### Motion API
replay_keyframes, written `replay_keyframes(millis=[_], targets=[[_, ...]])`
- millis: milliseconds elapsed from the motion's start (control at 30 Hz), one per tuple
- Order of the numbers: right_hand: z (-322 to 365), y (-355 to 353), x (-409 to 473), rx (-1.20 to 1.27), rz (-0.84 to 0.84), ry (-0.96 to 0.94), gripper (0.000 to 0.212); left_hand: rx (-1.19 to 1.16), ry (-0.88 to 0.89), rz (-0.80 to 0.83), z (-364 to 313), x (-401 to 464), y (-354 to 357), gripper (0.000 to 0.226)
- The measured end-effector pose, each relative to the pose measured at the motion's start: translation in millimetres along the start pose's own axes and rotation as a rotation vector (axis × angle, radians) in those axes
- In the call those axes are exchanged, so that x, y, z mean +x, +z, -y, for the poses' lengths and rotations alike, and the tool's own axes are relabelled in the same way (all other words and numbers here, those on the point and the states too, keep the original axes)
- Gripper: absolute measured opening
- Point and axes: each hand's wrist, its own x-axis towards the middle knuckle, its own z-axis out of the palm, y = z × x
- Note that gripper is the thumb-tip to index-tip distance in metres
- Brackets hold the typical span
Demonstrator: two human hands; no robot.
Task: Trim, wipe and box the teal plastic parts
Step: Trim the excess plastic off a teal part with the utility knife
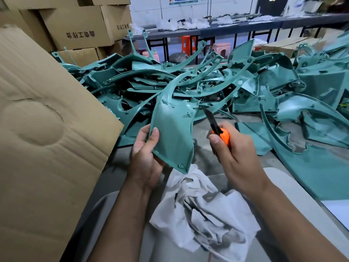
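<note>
1. The left hand grips the lower left edge of a teal part, held upright above a white rag.
2. The right hand is closed around an orange knife, blade tip touching the part's right edge.
3. The stacked boxes carry printed characters, upside down and unreadable.

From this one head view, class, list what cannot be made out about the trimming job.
- Inside of the big brown cardboard box: its flap faces the camera.
- Orange-handled utility knife: handle buried in the right hand.
- Held teal plastic panel: its underside faces away.
- White rag: folds hide its underside.
</note>
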Motion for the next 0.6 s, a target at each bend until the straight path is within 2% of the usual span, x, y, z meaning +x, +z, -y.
replay_keyframes(millis=[133, 233, 333, 600], targets=[[-4.2, 2.9, -1.3, -0.067, 0.027, 0.017, 0.028, 0.038, 0.002, -0.005, 2.6, -0.2, 2.7, 0.018], [-8.2, 3.9, -1.2, -0.103, -0.017, 0.036, 0.036, 0.069, 0.005, 0.011, 1.9, -2.0, 4.2, 0.020], [-9.6, 2.9, -0.8, -0.140, -0.070, 0.036, 0.036, 0.088, 0.013, 0.021, 1.7, -3.8, 4.8, 0.020], [-9.9, 5.7, -0.9, -0.162, -0.085, 0.008, 0.031, 0.073, 0.023, 0.006, 4.9, -3.7, 6.9, 0.023]])
